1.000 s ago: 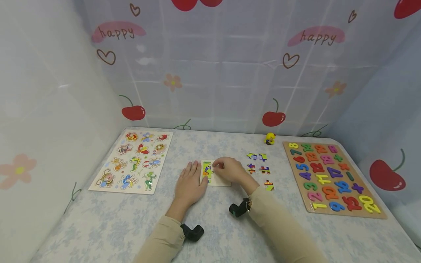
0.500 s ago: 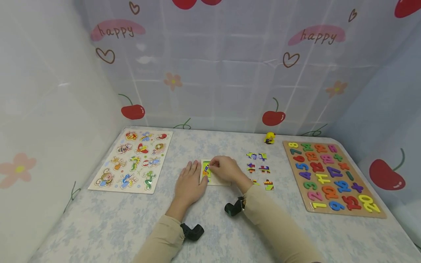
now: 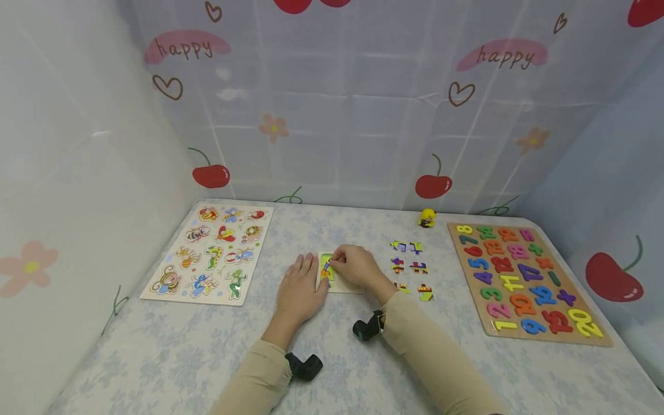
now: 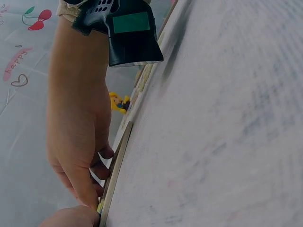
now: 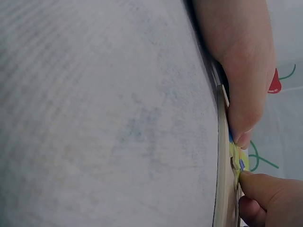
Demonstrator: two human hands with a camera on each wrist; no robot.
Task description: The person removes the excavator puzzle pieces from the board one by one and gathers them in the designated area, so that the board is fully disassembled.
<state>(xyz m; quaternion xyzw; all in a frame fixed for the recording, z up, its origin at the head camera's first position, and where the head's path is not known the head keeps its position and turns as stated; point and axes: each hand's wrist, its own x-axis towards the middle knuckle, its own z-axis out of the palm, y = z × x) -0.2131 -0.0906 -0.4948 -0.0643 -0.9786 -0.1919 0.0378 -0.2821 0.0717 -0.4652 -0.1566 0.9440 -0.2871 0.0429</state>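
A small wooden jigsaw board [image 3: 350, 287] lies on the table, its left part filled with green, yellow and orange pieces. My left hand [image 3: 300, 293] rests flat along its left edge, fingers straight and thumb over the board's lower left. Above the middle of the board, my right hand [image 3: 360, 268] pinches a puzzle piece [image 5: 236, 165] against the filled part. Thumb and fingers hide most of that piece. Seen from the right wrist, the piece sits at the tip of the right thumb [image 5: 258, 187], close to the left thumb [image 5: 241, 118].
Several loose jigsaw pieces [image 3: 418, 267] lie in rows right of the board. Behind them stands a yellow toy figure [image 3: 427, 218]. A number puzzle board [image 3: 485, 323] lies at the right, an insect picture board [image 3: 212, 295] at the left. Patterned curtains [image 3: 342, 144] close off the back.
My right hand has moved slightly left over the board, nearer the filled pieces, and its forearm has uncovered another loose piece. The left hand has stayed in place.
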